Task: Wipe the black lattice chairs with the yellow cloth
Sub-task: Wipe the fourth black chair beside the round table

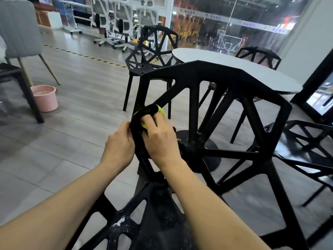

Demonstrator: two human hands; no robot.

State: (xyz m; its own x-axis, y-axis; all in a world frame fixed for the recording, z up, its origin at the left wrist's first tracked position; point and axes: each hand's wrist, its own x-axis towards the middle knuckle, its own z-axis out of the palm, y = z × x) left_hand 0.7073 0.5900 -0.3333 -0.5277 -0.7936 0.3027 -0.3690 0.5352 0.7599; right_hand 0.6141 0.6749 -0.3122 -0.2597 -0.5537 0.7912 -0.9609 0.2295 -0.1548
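cloth: the yellow cloth is bunched at the left edge of the nearest chair's backrest, mostly hidden under fingers and a black strut; only a small bright patch shows above the right hand and a sliver between the two hands.
nearest chair: the black lattice chair fills the foreground, its backrest upright and its seat low in view with pale dust specks on it.
right hand: the right hand has its fingers curled over the cloth, pressing it on the frame.
left hand: the left hand is curled round the same left strut just beside the right hand, the two nearly touching; whether it also pinches cloth cannot be told.
table: a white round table stands just behind the backrest, its dark base seen through the lattice openings.
other chairs: a second lattice chair stands at the table's far left, a third behind the table, a fourth at the right edge.
bucket: a pink bucket sits on the floor at left, near a dark stool leg.
grey chair: a grey upholstered chair stands behind the bucket.
background: white office chairs are lined up far back.
in the way: the lattice struts cover most of the cloth.
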